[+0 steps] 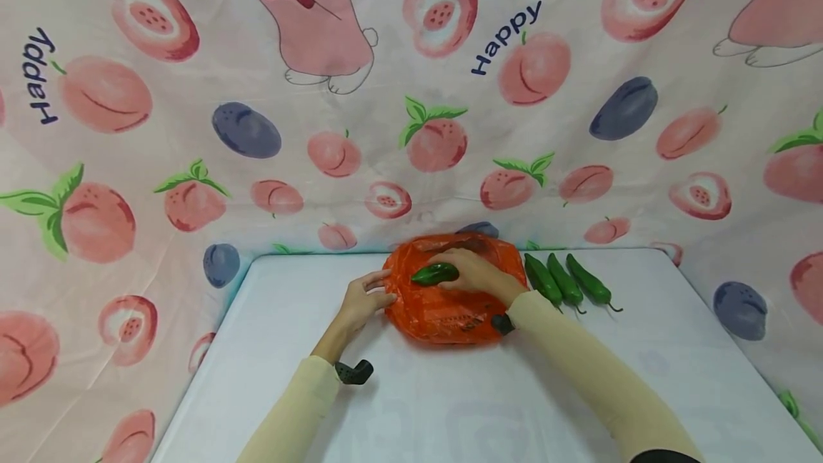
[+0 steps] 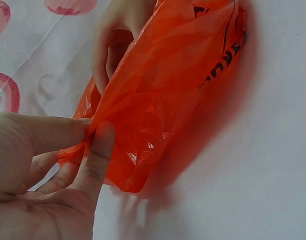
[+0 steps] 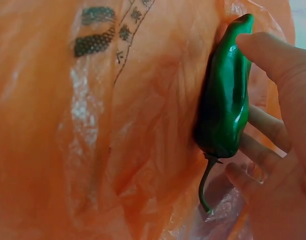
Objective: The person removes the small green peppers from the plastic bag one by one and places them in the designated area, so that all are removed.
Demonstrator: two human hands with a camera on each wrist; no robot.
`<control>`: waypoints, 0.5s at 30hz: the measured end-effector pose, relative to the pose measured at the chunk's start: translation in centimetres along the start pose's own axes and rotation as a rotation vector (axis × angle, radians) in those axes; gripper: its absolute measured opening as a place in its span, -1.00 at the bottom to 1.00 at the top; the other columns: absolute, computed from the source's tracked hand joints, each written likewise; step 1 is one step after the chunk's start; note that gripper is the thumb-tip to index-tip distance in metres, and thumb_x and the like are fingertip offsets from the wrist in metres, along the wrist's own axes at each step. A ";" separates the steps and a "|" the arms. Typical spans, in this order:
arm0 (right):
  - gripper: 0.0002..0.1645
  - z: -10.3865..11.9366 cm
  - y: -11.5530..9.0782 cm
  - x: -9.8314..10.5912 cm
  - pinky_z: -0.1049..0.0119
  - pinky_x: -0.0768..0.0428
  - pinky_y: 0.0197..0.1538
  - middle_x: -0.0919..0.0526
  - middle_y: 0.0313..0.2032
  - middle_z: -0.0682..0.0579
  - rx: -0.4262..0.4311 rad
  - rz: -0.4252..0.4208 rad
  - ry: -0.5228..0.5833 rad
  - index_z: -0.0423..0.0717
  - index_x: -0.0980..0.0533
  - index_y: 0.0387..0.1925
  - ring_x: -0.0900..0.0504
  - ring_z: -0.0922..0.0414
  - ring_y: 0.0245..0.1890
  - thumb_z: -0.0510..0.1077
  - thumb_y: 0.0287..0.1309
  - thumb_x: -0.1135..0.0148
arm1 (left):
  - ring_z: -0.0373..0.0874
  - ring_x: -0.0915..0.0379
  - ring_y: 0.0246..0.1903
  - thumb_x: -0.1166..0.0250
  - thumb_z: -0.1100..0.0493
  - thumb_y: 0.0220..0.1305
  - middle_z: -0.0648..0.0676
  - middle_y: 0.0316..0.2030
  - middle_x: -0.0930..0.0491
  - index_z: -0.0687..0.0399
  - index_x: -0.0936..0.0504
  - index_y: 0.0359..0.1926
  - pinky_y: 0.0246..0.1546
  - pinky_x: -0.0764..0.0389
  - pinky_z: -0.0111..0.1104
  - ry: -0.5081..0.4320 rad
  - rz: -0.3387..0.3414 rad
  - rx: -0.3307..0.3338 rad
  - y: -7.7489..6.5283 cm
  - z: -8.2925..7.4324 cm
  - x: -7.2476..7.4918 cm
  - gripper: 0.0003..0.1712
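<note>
An orange-red plastic bag (image 1: 444, 316) with black print lies at the back middle of the white table. My left hand (image 1: 360, 304) is at the bag's left side; in the left wrist view its thumb and fingers pinch the bag's edge (image 2: 125, 150). Over the bag's opening, my right hand (image 1: 476, 274) holds a green chili pepper (image 1: 436, 274). Seen from the right wrist, the thumb lies on the upper part of this pepper (image 3: 227, 95) and the other fingers are partly hidden behind it. Its curved stem points down there, against the bag's film.
Three more green peppers (image 1: 566, 283) lie side by side on the white table (image 1: 489, 406), just right of the bag. A peach-patterned cloth (image 1: 379, 120) hangs behind the table. Small dark wrist devices (image 1: 353, 372) sit at both cuffs.
</note>
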State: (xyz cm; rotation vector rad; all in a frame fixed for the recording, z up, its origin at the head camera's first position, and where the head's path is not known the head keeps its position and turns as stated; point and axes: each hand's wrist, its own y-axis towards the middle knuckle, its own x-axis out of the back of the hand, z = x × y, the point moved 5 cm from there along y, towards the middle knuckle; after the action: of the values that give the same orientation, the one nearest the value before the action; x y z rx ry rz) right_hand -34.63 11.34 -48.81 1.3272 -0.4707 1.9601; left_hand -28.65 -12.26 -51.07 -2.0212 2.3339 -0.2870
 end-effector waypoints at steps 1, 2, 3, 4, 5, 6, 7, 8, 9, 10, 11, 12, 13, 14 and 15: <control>-0.33 0.0 0.0 -0.1 -0.07 -0.49 0.33 -0.63 0.22 0.03 0.005 -0.003 -0.001 -0.03 -0.54 0.32 -0.54 -0.04 0.26 -0.05 0.20 -0.51 | -0.10 -0.63 -0.19 -0.39 0.39 0.27 0.27 0.18 -0.52 0.14 -0.54 0.36 -0.05 -0.72 -0.21 -0.003 0.000 0.000 0.0 0.0 0.0 -0.38; -0.33 -0.1 0.1 -0.2 -0.07 -0.50 0.33 -0.63 0.22 0.02 0.010 -0.004 -0.002 -0.05 -0.54 0.32 -0.54 -0.04 0.25 -0.06 0.20 -0.51 | -0.10 -0.64 -0.20 -0.39 0.40 0.26 0.27 0.18 -0.52 0.14 -0.54 0.36 -0.05 -0.72 -0.20 -0.007 0.001 -0.001 -0.1 0.0 0.0 -0.37; -0.34 0.0 0.1 -0.3 -0.06 -0.50 0.33 -0.63 0.22 0.01 0.012 -0.003 -0.005 -0.05 -0.54 0.32 -0.54 -0.04 0.25 -0.06 0.20 -0.51 | -0.11 -0.64 -0.21 -0.39 0.40 0.26 0.27 0.18 -0.52 0.14 -0.54 0.36 -0.04 -0.72 -0.18 -0.010 0.001 0.000 -0.1 0.0 0.0 -0.38; -0.34 0.0 0.2 -0.3 -0.06 -0.50 0.33 -0.63 0.22 0.01 0.016 -0.001 -0.007 -0.06 -0.54 0.32 -0.55 -0.04 0.24 -0.06 0.20 -0.50 | -0.11 -0.64 -0.21 -0.38 0.40 0.26 0.27 0.18 -0.52 0.15 -0.54 0.36 -0.03 -0.72 -0.16 -0.013 0.002 -0.002 -0.1 0.0 0.0 -0.37; -0.34 -0.1 0.3 -0.4 -0.05 -0.50 0.33 -0.63 0.22 0.02 0.012 0.004 -0.014 -0.05 -0.54 0.32 -0.55 -0.03 0.25 -0.05 0.21 -0.50 | -0.11 -0.63 -0.21 -0.38 0.41 0.26 0.27 0.18 -0.52 0.15 -0.54 0.35 -0.02 -0.72 -0.15 -0.018 0.001 0.000 -0.1 0.0 0.0 -0.37; -0.34 -0.1 0.3 -0.5 -0.05 -0.50 0.33 -0.63 0.22 0.02 0.009 0.008 -0.019 -0.04 -0.54 0.32 -0.55 -0.03 0.24 -0.04 0.22 -0.49 | -0.12 -0.63 -0.22 -0.39 0.41 0.25 0.27 0.17 -0.53 0.15 -0.54 0.35 -0.01 -0.71 -0.13 -0.022 0.001 0.000 -0.1 0.0 0.0 -0.37; -0.35 -0.1 0.4 -0.6 -0.04 -0.49 0.34 -0.63 0.21 0.03 0.002 0.015 -0.025 -0.02 -0.54 0.33 -0.54 -0.02 0.25 -0.03 0.22 -0.49 | -0.12 -0.63 -0.22 -0.38 0.40 0.26 0.27 0.18 -0.52 0.16 -0.53 0.36 -0.01 -0.71 -0.12 -0.018 0.002 -0.003 -0.2 0.0 -0.1 -0.37; -0.35 -0.1 0.4 -0.6 -0.04 -0.49 0.34 -0.63 0.21 0.04 -0.003 0.020 -0.030 -0.01 -0.54 0.32 -0.54 -0.02 0.25 -0.03 0.23 -0.48 | -0.12 -0.62 -0.22 -0.38 0.40 0.26 0.28 0.18 -0.52 0.17 -0.53 0.36 -0.01 -0.71 -0.12 -0.016 0.002 -0.005 -0.2 0.0 -0.1 -0.37; -0.36 -0.1 0.4 -0.7 -0.04 -0.48 0.35 -0.63 0.21 0.04 -0.008 0.025 -0.034 0.00 -0.54 0.32 -0.54 -0.02 0.25 -0.02 0.24 -0.47 | -0.12 -0.62 -0.21 -0.38 0.40 0.27 0.28 0.18 -0.52 0.17 -0.53 0.37 0.00 -0.71 -0.11 -0.014 0.002 -0.006 -0.2 0.0 -0.1 -0.37; -0.37 -0.1 0.5 -0.7 -0.04 -0.48 0.35 -0.63 0.21 0.04 -0.011 0.028 -0.037 0.00 -0.54 0.32 -0.53 -0.02 0.25 -0.03 0.24 -0.47 | -0.12 -0.61 -0.21 -0.38 0.40 0.27 0.28 0.19 -0.52 0.17 -0.52 0.37 0.00 -0.71 -0.11 -0.014 0.002 -0.006 -0.2 -0.1 -0.1 -0.37; -0.37 -0.1 0.5 -0.7 -0.04 -0.48 0.35 -0.64 0.20 0.05 -0.014 0.031 -0.037 0.00 -0.54 0.32 -0.53 -0.02 0.25 -0.03 0.25 -0.46 | -0.11 -0.61 -0.21 -0.37 0.40 0.27 0.28 0.19 -0.51 0.17 -0.52 0.37 0.00 -0.71 -0.11 -0.012 0.002 -0.006 -0.2 -0.1 -0.1 -0.37; -0.38 -0.1 0.5 -0.7 -0.04 -0.48 0.35 -0.64 0.20 0.05 -0.015 0.033 -0.035 0.00 -0.54 0.32 -0.53 -0.02 0.25 -0.04 0.25 -0.46 | -0.11 -0.61 -0.20 -0.37 0.39 0.27 0.28 0.20 -0.51 0.16 -0.52 0.37 0.01 -0.70 -0.10 -0.011 0.002 -0.005 -0.3 -0.1 -0.1 -0.37; -0.39 -0.1 0.6 -0.8 -0.04 -0.47 0.36 -0.64 0.20 0.05 -0.014 0.036 -0.032 0.00 -0.55 0.32 -0.53 -0.02 0.25 -0.05 0.26 -0.45 | -0.11 -0.61 -0.20 -0.37 0.39 0.28 0.28 0.20 -0.51 0.16 -0.52 0.37 0.01 -0.70 -0.10 -0.012 0.002 -0.005 -0.3 -0.1 -0.1 -0.37; -0.40 0.0 0.6 -0.8 -0.05 -0.47 0.35 -0.64 0.19 0.04 -0.011 0.036 -0.025 -0.02 -0.55 0.32 -0.54 -0.03 0.24 -0.07 0.27 -0.45 | -0.10 -0.61 -0.20 -0.37 0.39 0.27 0.28 0.20 -0.51 0.15 -0.52 0.37 0.01 -0.70 -0.11 -0.013 0.001 -0.004 -0.2 0.0 0.0 -0.37; -0.41 0.0 0.6 -0.8 -0.05 -0.48 0.35 -0.64 0.19 0.03 -0.009 0.038 -0.021 -0.02 -0.55 0.31 -0.54 -0.03 0.24 -0.08 0.28 -0.44 | -0.10 -0.61 -0.20 -0.37 0.39 0.27 0.28 0.20 -0.51 0.15 -0.52 0.37 0.02 -0.70 -0.10 -0.014 0.002 -0.005 -0.2 0.0 0.0 -0.37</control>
State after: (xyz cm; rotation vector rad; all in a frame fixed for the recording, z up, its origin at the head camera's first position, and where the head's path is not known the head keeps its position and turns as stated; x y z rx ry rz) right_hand -34.93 10.65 -49.48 1.3429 -0.5176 1.9743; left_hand -28.45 -12.26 -51.03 -2.0161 2.3307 -0.2670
